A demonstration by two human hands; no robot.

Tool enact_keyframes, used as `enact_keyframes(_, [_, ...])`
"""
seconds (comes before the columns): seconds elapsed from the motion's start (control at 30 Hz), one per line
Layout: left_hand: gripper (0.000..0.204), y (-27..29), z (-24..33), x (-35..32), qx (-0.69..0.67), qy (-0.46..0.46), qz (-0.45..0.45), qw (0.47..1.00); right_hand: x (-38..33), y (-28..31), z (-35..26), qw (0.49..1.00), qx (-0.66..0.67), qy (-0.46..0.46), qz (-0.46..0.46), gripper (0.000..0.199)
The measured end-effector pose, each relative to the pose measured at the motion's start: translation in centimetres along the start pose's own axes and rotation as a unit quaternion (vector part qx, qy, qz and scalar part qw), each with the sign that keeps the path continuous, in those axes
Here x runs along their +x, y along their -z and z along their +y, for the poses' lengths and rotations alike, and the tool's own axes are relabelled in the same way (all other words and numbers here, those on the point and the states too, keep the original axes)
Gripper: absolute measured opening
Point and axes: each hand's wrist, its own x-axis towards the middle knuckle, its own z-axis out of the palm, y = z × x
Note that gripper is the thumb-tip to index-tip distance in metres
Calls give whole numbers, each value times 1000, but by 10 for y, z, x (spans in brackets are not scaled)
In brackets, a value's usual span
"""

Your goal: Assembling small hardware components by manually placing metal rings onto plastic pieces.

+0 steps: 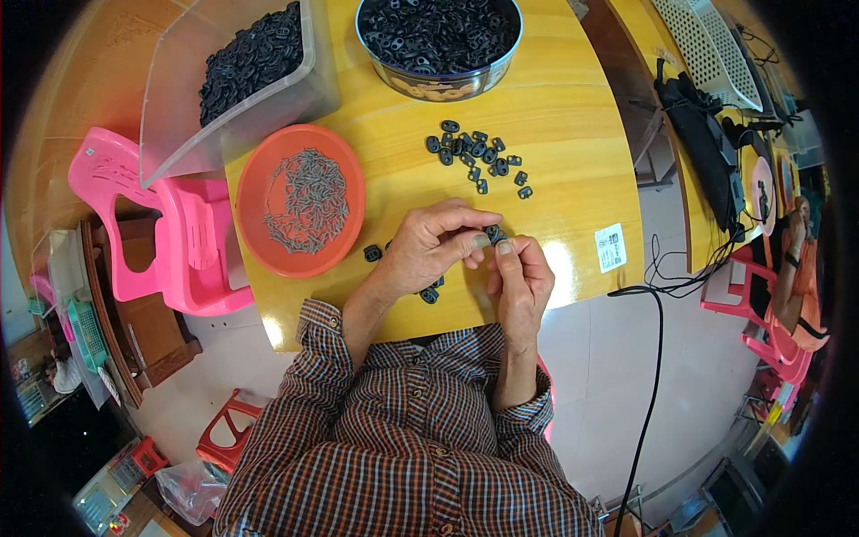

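Over the near part of the table, a small black two-holed cord lock (495,234) sits at the fingertips of both hands. My right hand (522,282) pinches it between thumb and fingers. My left hand (434,240) is closed, its thumb and forefinger reaching to the same piece; whatever lies between those fingers is hidden. Just beyond the hands is a loose group of similar black cord locks (468,150). A few more black pieces (430,294) lie beside and partly under my left hand. Left of it stands an orange bowl (349,170) holding thin grey metal springs or pins (309,201).
At the far edge, a round tin (438,88) and a clear plastic tub (179,134) hold many black pieces. A white label (610,248) is on the yellow table (573,161). A pink chair (192,237) stands left; a black cable (658,358) hangs right. Another person (792,277) sits far right.
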Motion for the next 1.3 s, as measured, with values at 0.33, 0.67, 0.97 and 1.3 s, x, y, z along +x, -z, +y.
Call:
enact_keyframes(0.33, [25,-1,-3,0,-10,-12,-1,1000,0,-3,0,1000,-4,14,4,15])
enact_keyframes(0.67, [24,-4,-4,-1,-27,3,1,1000,-1,-5,-1,998,57,-2,14,16])
enact_keyframes(0.97, [23,-6,-9,-2,-63,15,-4,998,-1,-5,2,995,97,9,21,16])
enact_keyframes(1.3, [29,-1,-8,-1,9,-51,-38,998,-1,-4,3,994,108,-4,10,12])
